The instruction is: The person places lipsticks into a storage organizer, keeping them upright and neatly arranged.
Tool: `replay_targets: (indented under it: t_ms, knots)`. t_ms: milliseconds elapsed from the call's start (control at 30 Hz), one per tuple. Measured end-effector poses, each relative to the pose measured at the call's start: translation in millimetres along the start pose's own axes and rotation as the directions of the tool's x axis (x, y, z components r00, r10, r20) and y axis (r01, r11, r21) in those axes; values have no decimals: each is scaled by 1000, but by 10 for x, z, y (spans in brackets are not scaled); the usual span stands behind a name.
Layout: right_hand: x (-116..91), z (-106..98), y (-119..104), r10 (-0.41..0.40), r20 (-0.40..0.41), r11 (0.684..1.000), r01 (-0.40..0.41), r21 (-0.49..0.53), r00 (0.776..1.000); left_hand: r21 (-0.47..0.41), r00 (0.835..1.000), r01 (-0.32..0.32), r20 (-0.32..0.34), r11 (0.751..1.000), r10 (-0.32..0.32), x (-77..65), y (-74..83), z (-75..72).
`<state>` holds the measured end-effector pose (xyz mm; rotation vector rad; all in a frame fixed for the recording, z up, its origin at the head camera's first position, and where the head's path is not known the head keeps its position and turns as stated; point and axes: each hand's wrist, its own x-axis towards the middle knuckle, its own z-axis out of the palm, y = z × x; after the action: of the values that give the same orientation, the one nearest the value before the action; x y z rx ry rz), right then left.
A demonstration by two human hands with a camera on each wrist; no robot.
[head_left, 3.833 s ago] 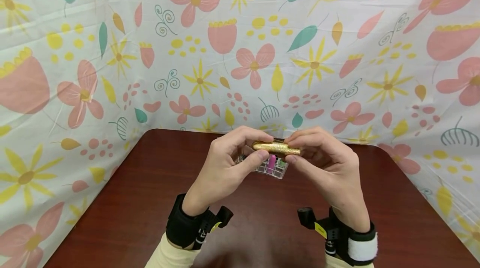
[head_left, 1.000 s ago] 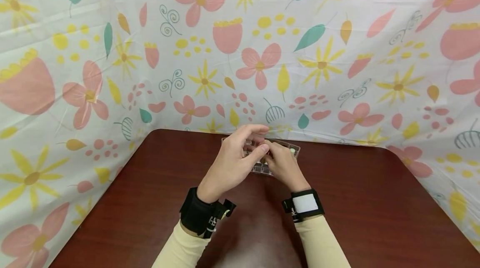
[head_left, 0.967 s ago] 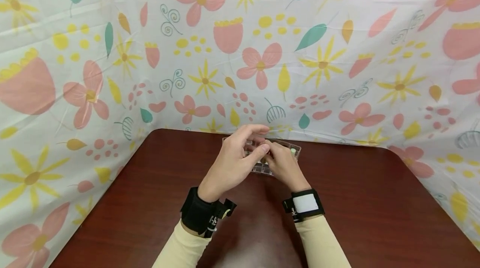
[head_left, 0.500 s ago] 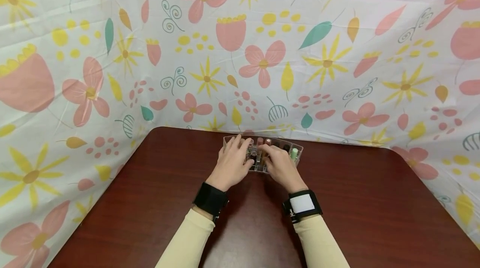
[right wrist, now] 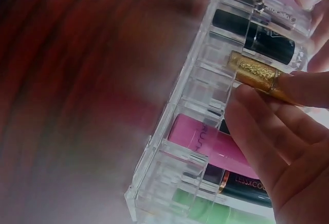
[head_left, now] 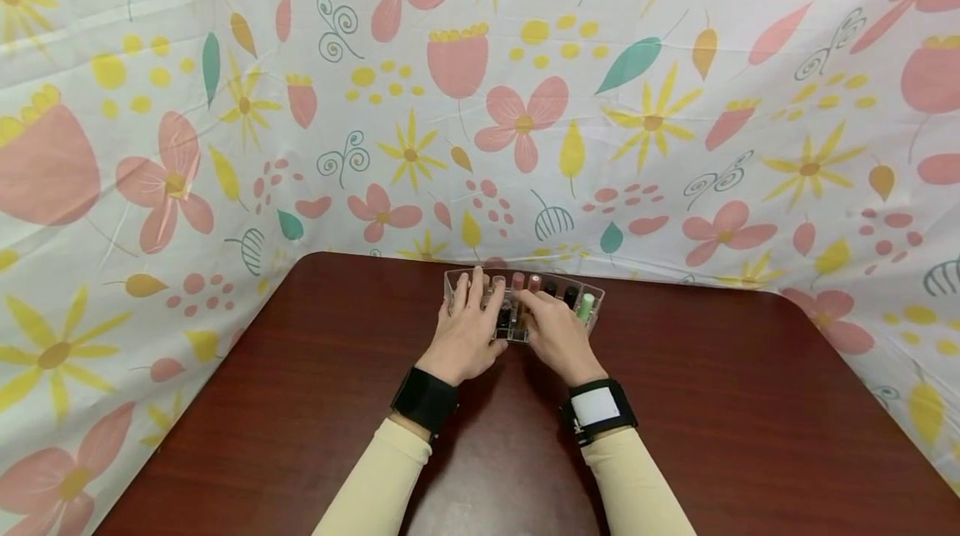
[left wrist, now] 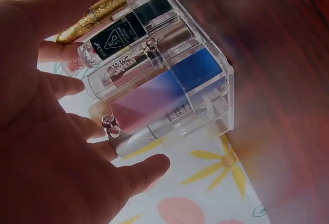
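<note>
A clear organizer [right wrist: 172, 100] stands at the back of the table, holding several cosmetic tubes in its compartments. My right hand [head_left: 561, 338] pinches a glittery gold lipstick tube [right wrist: 257, 74] between thumb and fingers, its lower end inside a slot. My left hand [head_left: 467, 336] lies over the organizer's left part, fingers spread. In the left wrist view its fingers are by the tops of a blue-and-pink tube [left wrist: 154, 98] and a black lipstick [left wrist: 115, 36] marked 3D. A pink tube [right wrist: 205, 139] lies below my right fingers in the right wrist view. The right hand hides part of the organizer.
The dark red wooden table [head_left: 300, 403] spreads in front and to both sides. Behind it hangs a flowered white cloth [head_left: 375, 102]. At the organizer's right end stand a light green tube [head_left: 586, 306] and a black-capped tube [head_left: 570, 297].
Earlier both hands held the gold tube above the organizer. Since then the right hand has lowered it into a slot, while the left has let go and come down over the organizer's left side.
</note>
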<state>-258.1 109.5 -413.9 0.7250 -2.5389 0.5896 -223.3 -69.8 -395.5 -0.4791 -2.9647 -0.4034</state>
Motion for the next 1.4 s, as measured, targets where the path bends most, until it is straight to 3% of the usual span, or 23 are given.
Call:
replay_targets:
  t_ms: [533,1067,1400]
  knots:
    - [-11,26,-31,18,45,993,-13,-114,999,29,999,7,37,1000,-8,-15,25,-29]
    - [16,-79,-72,81,139,997,-81,-8,987,22,998,27,50,999,-28,-7,20,-19]
    - [50,-436,-167,-4,52,998,1,57,999,-32,998,23,58,999,-21,-15,20,-71]
